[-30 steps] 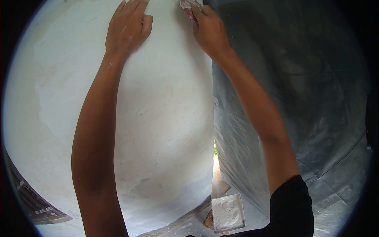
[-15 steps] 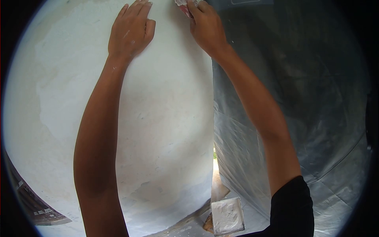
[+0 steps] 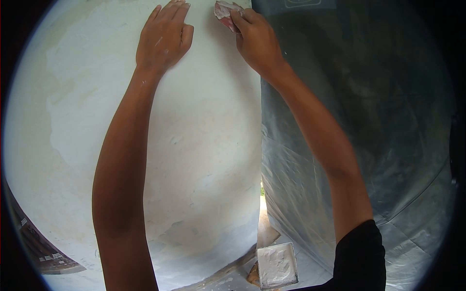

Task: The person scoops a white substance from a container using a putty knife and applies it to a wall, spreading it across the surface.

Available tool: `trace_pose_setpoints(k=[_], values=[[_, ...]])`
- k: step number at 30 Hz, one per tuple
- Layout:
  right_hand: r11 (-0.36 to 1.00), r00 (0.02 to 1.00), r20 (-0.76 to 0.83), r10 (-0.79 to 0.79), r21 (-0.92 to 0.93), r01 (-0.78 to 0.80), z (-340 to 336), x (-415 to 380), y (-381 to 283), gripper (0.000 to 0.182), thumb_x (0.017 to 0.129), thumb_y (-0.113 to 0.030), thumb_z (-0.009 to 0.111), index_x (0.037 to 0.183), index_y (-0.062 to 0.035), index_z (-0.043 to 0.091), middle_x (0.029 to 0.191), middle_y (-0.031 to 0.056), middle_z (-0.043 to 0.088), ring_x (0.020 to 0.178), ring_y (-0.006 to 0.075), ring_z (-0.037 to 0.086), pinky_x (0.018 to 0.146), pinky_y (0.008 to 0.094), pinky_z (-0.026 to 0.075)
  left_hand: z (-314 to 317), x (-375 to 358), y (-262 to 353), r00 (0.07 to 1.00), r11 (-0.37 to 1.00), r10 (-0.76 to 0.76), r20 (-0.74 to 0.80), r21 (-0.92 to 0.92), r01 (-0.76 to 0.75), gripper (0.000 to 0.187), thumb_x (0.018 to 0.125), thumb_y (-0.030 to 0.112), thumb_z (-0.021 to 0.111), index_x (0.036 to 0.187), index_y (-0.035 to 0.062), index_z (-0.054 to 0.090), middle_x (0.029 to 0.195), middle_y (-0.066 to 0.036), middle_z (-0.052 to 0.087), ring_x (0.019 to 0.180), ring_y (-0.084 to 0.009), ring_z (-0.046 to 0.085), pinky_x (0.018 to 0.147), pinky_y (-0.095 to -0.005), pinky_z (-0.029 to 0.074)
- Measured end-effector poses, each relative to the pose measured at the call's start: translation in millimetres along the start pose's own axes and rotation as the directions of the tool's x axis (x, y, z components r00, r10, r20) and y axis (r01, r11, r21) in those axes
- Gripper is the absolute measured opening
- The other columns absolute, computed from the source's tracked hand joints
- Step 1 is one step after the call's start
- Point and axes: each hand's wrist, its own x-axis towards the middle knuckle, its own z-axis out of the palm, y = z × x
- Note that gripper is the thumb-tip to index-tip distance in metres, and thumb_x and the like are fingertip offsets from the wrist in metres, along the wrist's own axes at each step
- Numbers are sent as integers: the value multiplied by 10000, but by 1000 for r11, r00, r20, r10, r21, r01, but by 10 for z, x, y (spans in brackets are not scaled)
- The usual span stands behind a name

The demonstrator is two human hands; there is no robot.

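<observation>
White wall (image 3: 204,145), grey sheeting (image 3: 369,121), pinkish pad (image 3: 225,10)

Matt plaster wall (image 3: 204,145); glossy plastic sheet (image 3: 369,121)

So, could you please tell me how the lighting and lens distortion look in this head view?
Head view: strong fisheye, black corners, the white wall bulging outward. Soft, even light on the left hand and right hand; no hard shadows. Mild sheen on the plastic sheeting; a bright gap glows near the tray.

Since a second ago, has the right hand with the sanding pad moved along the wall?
Yes. The right hand and its pad have slid slightly down and left, judged against the wall's edge beside the plastic sheet.
</observation>
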Motion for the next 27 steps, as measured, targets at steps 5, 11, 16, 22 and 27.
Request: trace_pose_setpoints(k=[5, 11, 16, 22, 27], values=[[997, 997, 67, -29, -71, 34, 302, 97, 180, 323, 828, 56, 664, 1149, 26, 646, 1004, 144, 624, 914, 339, 636, 801, 452, 543, -4, -1, -6, 1000, 1000, -15, 20, -10, 16, 473, 864, 67, 505, 1296, -112, 580, 1361, -278, 600, 1365, -369, 515, 1215, -484, 326], [1000, 995, 100, -9, 4, 9, 72, -429, -147, 296, 802, 75, 631, 1093, 55, 678, 987, 134, 620, 903, 323, 629, 795, 429, 546, 24, -2, -18, 1000, 1000, -17, 3, 5, 17, 479, 861, 72, 505, 1297, -111, 579, 1367, -272, 596, 1370, -362, 510, 1221, -475, 323], [1000, 999, 33, 9, -3, -9, -137, -182, -69, 328, 834, 50, 661, 1161, 21, 667, 958, 126, 596, 859, 312, 609, 766, 423, 536, 21, 2, -24, 1000, 1000, -11, -5, -12, 11, 471, 862, 73, 505, 1283, -122, 586, 1349, -285, 604, 1350, -376, 527, 1208, -483, 339], [1000, 999, -36, -4, -30, 3, 200, 152, 172, 174, 945, -52, 595, 1072, 45, 664, 975, 204, 642, 930, 370, 643, 801, 465, 536, 13, 8, -7, 1000, 1000, -6, -19, -10, 5, 460, 860, 64, 505, 1270, -123, 599, 1330, -294, 615, 1337, -386, 540, 1202, -491, 346], [994, 989, 138, 54, -103, -40, 87, -250, -167, 179, 802, 41, 638, 973, 30, 688, 995, 136, 637, 908, 320, 653, 781, 436, 550, 19, -7, -16, 1000, 1000, -3, -22, -4, 3, 462, 860, 58, 509, 1276, -123, 596, 1335, -291, 614, 1341, -384, 538, 1202, -493, 346]])
